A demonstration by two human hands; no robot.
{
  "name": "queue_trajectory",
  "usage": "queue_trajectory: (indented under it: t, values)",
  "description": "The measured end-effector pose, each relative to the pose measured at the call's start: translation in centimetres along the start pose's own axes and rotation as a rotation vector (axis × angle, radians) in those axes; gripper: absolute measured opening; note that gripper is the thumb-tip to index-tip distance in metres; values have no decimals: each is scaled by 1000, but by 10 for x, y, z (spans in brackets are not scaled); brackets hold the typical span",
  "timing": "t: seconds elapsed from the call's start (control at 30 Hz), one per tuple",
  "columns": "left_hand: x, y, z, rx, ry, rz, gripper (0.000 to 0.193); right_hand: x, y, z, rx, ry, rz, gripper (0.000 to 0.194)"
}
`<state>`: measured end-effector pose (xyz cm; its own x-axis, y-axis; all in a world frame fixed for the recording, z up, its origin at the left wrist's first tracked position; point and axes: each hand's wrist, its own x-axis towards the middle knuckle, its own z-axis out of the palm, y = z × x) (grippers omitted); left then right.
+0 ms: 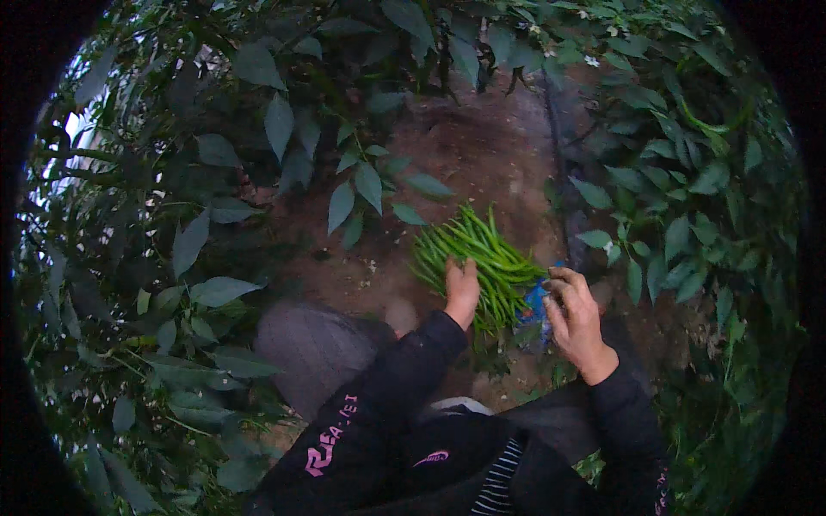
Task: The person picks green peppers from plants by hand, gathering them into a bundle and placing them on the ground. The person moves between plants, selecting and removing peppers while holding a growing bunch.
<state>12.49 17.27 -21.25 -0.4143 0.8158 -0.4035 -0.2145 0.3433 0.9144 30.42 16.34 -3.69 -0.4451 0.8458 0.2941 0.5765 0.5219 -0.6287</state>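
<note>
A heap of long green chili peppers [487, 251] lies on the ground in front of me. My left hand [461, 287] is against its near left side, fingertips partly hidden among the peppers, so its grip is unclear. At the heap's right end my right hand [574, 316] is curved, with a gap between thumb and fingers and nothing visible in it. Its fingertips are close to the pepper ends. Something blue, perhaps a plastic bag or sheet [534, 306], shows between the heap and that hand; most of it is hidden.
Leafy pepper plants [232, 290] crowd the left side, and more foliage [677, 193] borders the right. A leafy branch [368, 184] hangs near the heap. Brown soil [477, 148] runs ahead between the rows, with a dark line [556, 155] along its right side. My bent knee [316, 355] is at lower left.
</note>
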Motion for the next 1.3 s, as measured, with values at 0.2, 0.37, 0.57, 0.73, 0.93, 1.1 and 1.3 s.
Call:
queue_trajectory:
  t: [0.2,0.37,0.57,0.73,0.93,1.1,1.3]
  values:
    - [73,145,-21,243,303,378,28,42,38,10,186,125,92,11]
    - [83,225,-17,248,-50,737,34,54,33,-11,330,185,132,10]
    - [133,214,-59,391,-95,-237,24,55,27,-18,400,225,139,9]
    - [196,190,-102,620,241,668,28,44,31,-11,387,162,141,8]
    - [151,229,-82,-158,281,401,21,44,37,-8,357,196,121,8]
    - [101,242,-82,-544,278,369,17,48,37,-2,362,175,109,8]
    - [69,248,-102,-465,277,368,30,47,37,4,356,136,123,9]
